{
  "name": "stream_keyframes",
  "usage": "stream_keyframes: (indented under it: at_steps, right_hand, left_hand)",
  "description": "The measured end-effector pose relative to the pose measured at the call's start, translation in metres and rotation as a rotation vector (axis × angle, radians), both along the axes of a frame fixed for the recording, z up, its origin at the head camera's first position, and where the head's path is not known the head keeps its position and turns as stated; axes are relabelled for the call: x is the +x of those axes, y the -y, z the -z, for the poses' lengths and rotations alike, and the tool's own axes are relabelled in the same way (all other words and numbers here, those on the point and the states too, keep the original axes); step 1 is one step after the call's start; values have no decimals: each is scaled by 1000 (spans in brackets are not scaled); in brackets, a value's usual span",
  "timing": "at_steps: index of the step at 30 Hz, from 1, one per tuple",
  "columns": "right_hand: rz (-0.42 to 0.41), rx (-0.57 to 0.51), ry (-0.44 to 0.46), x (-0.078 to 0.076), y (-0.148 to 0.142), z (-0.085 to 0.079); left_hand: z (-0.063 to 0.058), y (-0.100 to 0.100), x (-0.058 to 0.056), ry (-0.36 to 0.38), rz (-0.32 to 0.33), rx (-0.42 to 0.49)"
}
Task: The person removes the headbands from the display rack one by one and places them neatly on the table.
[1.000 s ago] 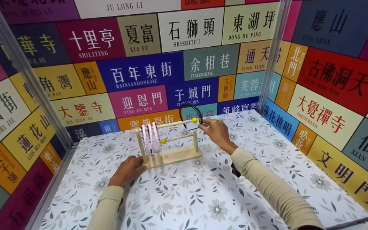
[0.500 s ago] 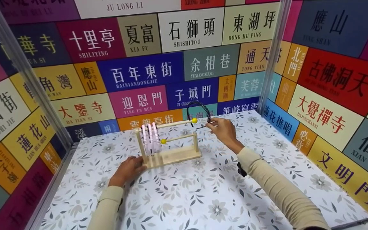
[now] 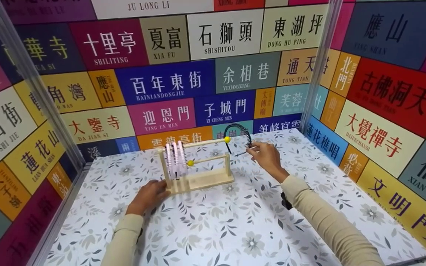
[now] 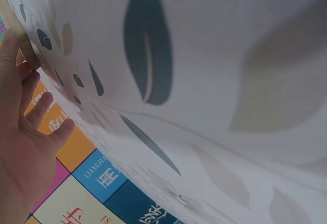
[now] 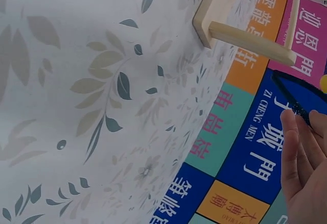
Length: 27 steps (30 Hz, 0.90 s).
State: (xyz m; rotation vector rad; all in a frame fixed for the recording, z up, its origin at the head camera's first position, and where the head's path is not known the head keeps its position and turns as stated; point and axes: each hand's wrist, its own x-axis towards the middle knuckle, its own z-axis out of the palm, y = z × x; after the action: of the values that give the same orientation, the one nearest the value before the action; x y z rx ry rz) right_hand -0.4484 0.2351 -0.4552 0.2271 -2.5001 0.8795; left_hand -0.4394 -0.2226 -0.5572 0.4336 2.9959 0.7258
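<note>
A wooden headband stand (image 3: pixel 202 181) has an upper and a lower rod, each tipped with a yellow ball. Several pink toothed headbands (image 3: pixel 175 160) hang together at the upper rod's left end. My left hand (image 3: pixel 149 195) grips the left end of the stand's base; the left wrist view shows thumb and fingertips at the wood (image 4: pixel 29 55). Between thumb and fingers, my right hand (image 3: pixel 267 159) pinches a black toothed headband (image 3: pixel 239 127) by one end. The headband arches upright just right of the upper rod's yellow ball (image 3: pixel 227 139), its open ends downward.
The table (image 3: pixel 213 229) wears a white cover with grey leaves and flowers. Panels of coloured sign tiles (image 3: pixel 166 83) stand close behind it and at both sides, joined by metal corner posts (image 3: pixel 318 70).
My right hand has carried the black headband rightward and a little lower, away from the upper rod's end. My left hand and the stand stay in place.
</note>
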Motion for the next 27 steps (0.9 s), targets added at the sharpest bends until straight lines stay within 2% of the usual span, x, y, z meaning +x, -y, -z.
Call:
stream_keyframes:
  at_steps: [6, 13, 20, 27]
  right_hand:
    - [-4, -20, 36, 1, -6, 8]
    - [-19, -31, 35, -1, -16, 19]
    - [9, -41, 107, -3, -22, 29]
    - [37, -29, 165, -2, -28, 36]
  left_hand:
    - [1, 1, -1, -12, 3, -6]
    - [-2, -1, 1, 18, -19, 4]
    - [-1, -1, 2, -26, 10, 7]
    - [0, -4, -1, 36, -34, 0]
